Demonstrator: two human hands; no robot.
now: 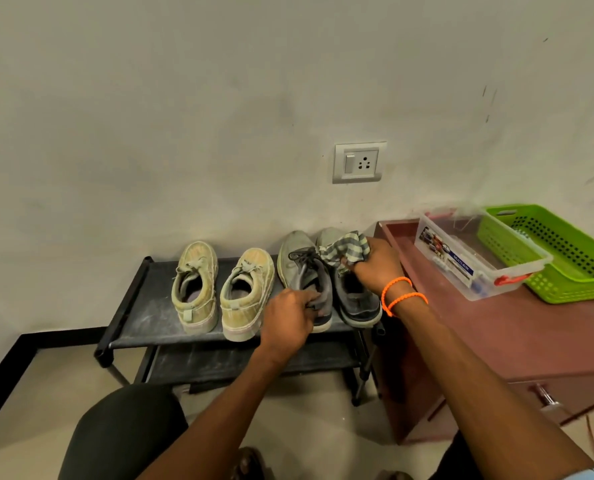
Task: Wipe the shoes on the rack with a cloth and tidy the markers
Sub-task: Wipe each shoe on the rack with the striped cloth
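A black 2-tier shoe rack (139, 317) stands against a pale wall, its right end just beside a low reddish-brown bench (517, 341). 4 shoes sit on the top shelf, toes to the wall. The 2 tan shoes (219, 292) take the middle, with bare shelf to their left as far as the rack's left rail. The 2 grey shoes fill the right end: the left grey shoe (302, 268) touches the right grey shoe (354, 303), whose heel hangs slightly over the shelf's front edge near the right post.

The left hand (288, 323) curls its fingers round the heel collar of the left grey shoe, gripping it at the front edge of the shelf. The right hand (378, 265), with 2 orange bead bracelets (403, 294) on the wrist, clutches a bunched striped cloth (345, 249) pressed against the upper of the right grey shoe.

On the bench, a clear plastic box (475, 258) with a red latch sits touching a green perforated basket (558, 258) that reaches the bench's right side. The box holds small items too blurred to tell apart. The front part of the bench top lies bare. A wall socket (359, 162) is mounted above the grey shoes.
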